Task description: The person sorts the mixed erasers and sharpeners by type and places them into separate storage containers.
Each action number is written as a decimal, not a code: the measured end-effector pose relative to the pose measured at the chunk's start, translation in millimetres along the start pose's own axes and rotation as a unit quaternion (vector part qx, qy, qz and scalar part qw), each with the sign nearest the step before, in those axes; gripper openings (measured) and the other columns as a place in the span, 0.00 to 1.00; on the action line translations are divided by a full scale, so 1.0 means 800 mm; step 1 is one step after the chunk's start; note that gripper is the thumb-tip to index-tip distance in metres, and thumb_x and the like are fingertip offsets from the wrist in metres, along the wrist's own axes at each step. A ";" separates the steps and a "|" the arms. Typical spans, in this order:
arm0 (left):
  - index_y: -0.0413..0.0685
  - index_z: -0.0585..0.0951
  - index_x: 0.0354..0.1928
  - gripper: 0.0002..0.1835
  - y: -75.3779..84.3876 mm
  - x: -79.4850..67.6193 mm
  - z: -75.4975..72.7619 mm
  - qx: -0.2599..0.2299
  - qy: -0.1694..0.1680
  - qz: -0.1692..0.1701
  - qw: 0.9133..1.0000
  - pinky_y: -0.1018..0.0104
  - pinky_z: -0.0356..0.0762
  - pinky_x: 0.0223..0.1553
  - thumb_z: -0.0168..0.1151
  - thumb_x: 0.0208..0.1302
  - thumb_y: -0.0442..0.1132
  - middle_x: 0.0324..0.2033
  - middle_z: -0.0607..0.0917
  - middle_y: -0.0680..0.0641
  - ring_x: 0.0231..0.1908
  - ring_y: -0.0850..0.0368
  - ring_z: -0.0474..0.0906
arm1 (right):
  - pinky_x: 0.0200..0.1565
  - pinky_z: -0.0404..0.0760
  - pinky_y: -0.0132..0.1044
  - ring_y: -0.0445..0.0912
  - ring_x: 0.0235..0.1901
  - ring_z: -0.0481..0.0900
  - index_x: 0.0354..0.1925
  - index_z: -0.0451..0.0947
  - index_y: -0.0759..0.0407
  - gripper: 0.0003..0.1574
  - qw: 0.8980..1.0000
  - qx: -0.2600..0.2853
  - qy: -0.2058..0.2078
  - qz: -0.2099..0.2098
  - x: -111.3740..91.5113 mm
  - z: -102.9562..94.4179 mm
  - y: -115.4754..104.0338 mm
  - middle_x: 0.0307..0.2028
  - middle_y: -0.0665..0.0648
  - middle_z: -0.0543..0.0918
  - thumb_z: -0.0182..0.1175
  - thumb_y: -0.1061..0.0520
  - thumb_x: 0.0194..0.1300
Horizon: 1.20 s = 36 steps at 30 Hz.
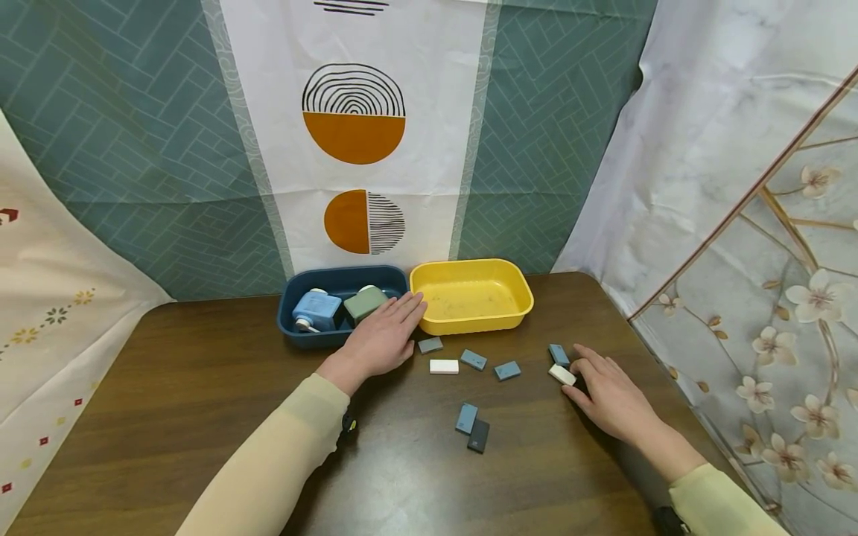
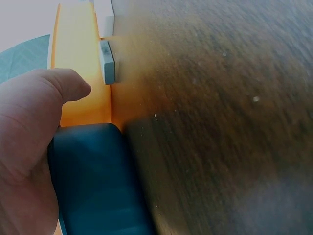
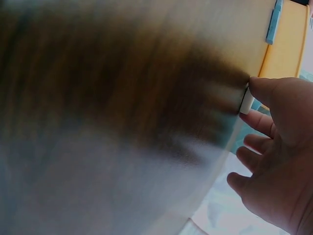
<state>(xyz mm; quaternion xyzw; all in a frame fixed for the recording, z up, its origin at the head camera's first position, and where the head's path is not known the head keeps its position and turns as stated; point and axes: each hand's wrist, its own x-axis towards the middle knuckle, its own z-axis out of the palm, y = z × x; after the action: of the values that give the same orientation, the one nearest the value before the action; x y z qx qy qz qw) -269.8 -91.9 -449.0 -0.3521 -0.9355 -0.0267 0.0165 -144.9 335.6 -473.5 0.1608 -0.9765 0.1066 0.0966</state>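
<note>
My right hand (image 1: 613, 394) is at the right of the table, pinching a small white rectangular block (image 1: 561, 374) between thumb and forefinger. In the right wrist view the thumb and forefinger sit at opposite ends of this white block (image 3: 247, 102), other fingers loosely bent. Just behind it lies a blue-grey block (image 1: 558, 354). My left hand (image 1: 382, 335) reaches across the front right corner of the dark blue bin (image 1: 311, 340), fingers straight, holding nothing. Its fingertips are beside the left end of the yellow bin (image 1: 469, 325); whether they touch it I cannot tell.
Inside the blue bin are a blue container (image 1: 318, 310) and a green one (image 1: 365, 303). Before the yellow bin lie another white block (image 1: 444, 366) and several blue-grey blocks (image 1: 474, 360). Nearer, a blue-grey block (image 1: 466, 418) touches a black one (image 1: 479, 436). Curtains stand behind the table.
</note>
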 end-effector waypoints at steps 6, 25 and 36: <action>0.45 0.55 0.89 0.43 0.001 0.000 -0.001 0.003 -0.004 0.000 1.000 0.52 0.42 0.86 0.63 0.83 0.46 0.88 0.52 0.45 0.87 0.49 0.46 | 0.70 0.72 0.71 0.73 0.69 0.76 0.48 0.81 0.65 0.17 1.000 0.001 0.003 0.002 0.000 0.001 0.001 0.71 0.77 0.75 0.75 0.56 0.72; 0.44 0.56 0.89 0.43 0.002 0.000 0.001 0.013 0.006 0.006 1.000 0.50 0.42 0.86 0.64 0.82 0.47 0.88 0.54 0.44 0.87 0.47 0.47 | 0.59 0.81 0.67 0.72 0.58 0.83 0.43 0.79 0.63 0.16 0.997 -0.013 0.061 -0.042 -0.007 -0.002 -0.005 0.68 0.78 0.78 0.79 0.63 0.65; 0.44 0.56 0.89 0.43 0.001 -0.001 -0.001 0.012 0.008 0.009 1.000 0.48 0.44 0.86 0.64 0.82 0.47 0.88 0.54 0.43 0.87 0.46 0.47 | 0.59 0.82 0.67 0.72 0.58 0.83 0.44 0.80 0.63 0.18 0.995 -0.014 0.082 -0.063 -0.005 -0.017 -0.014 0.69 0.77 0.78 0.80 0.62 0.64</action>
<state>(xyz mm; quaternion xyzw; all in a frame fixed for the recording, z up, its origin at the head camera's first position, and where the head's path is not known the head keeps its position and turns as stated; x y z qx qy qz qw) -268.3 -91.6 -448.3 -0.3603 -0.9322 -0.0177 0.0288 -135.0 329.4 -459.5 0.2113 -0.9546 0.0997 0.1846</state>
